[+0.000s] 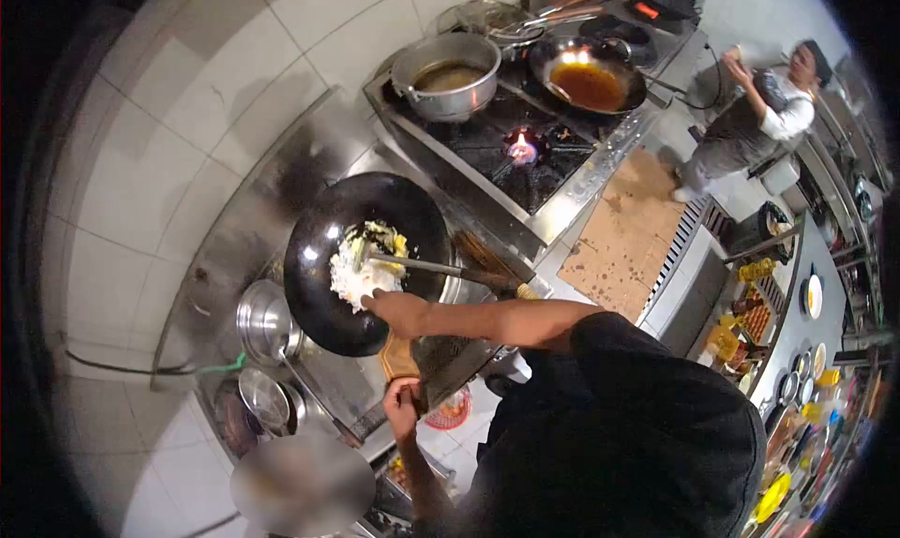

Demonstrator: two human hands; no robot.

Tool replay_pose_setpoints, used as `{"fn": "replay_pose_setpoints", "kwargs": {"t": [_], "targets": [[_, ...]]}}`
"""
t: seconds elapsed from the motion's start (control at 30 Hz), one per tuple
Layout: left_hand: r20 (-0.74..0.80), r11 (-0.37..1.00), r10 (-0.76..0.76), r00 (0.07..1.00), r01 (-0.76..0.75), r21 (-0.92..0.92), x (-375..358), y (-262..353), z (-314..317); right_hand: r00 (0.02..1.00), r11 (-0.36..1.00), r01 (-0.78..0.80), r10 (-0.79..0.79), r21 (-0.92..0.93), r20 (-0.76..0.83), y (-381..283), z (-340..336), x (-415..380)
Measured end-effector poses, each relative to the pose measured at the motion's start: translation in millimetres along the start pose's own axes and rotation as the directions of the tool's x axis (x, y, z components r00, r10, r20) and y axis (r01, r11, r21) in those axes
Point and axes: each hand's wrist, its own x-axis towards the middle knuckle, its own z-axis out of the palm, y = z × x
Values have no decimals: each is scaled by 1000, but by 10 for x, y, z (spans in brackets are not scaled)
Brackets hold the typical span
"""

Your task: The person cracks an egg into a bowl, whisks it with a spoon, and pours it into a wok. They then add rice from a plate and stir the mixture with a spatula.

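A black wok (309, 285) sits on the steel counter with white rice (352, 280) and yellow egg-like bits in it. A ladle (441, 268) rests with its head in the rice and its long handle out over the rim. My right hand (398, 313) reaches over the wok with its fingers curled down at the rice's edge, below the ladle; what is in them is hidden. My left hand (403, 402) is closed on the end of a tan folded cloth (398, 358) at the wok's near rim.
A lit burner (523, 148) burns on the stove beyond the wok. Behind it stand a large aluminium pot (448, 79) and a wok of brown liquid (591, 83). Steel bowls (267, 322) are beside my wok. Another person (759, 116) stands at far right.
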Motion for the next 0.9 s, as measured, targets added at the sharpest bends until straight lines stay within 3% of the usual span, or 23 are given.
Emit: {"fn": "replay_pose_setpoints", "kwargs": {"t": [0.03,0.07,0.1,0.13,0.17,0.23,0.3,0.33,0.4,0.43,0.47,0.5,0.57,0.63,0.7,0.73,0.9], "targets": [[180,982,-184,966,187,0,54,29,3,1000,1000,-7,7,-20,-19,-5,-10,-48],[194,986,-164,967,169,-6,123,-27,36,996,999,12,-14,-33,-86,-28,6,-106],[181,939,-245,952,280,-200,199,-166,93,988,998,31,-38,-45,-149,-78,14,-186],[187,844,-326,927,374,-384,296,-300,154,961,993,55,-81,-107,-263,-114,19,-298],[211,703,-403,891,449,-552,364,-390,188,960,991,49,-81,-123,-270,-188,-21,-444],[172,659,-425,889,434,-614,544,-404,277,895,986,162,-162,-36,-416,-335,-142,-781],[91,560,-509,856,410,-720,743,-306,461,909,994,110,-96,9,-404,-413,-231,-1179],[123,541,-509,852,428,-724,742,-28,478,888,995,102,-96,-11,-450,-376,-223,-1350],[137,533,-531,836,455,-714,814,-104,493,858,995,94,-102,-41,-504,-349,-170,-1661],[140,523,-562,815,481,-704,873,-192,536,868,1000,-11,14,9,-497,-347,-166,-1834],[223,425,-571,790,517,-743,992,-442,558,864,991,-115,131,62,-485,-357,-163,-1993],[229,425,-560,796,513,-746,995,-313,581,862,992,-115,124,49,-492,-381,-179,-2122],[246,375,-615,749,552,-745,952,-90,618,814,964,-234,264,124,-517,-440,-181,-2331],[259,376,-591,764,545,-749,1065,-340,682,800,953,-265,304,149,-517,-433,-160,-2494],[538,251,-324,778,619,-744,1231,-816,696,787,939,-292,343,180,-513,-443,-180,-2578],[415,248,-482,771,575,-779,1238,-746,745,775,941,-296,338,167,-534,-475,-203,-2608],[500,243,-389,774,610,-754,1075,-390,617,756,916,-356,400,187,-519,-529,-208,-2702]]}}
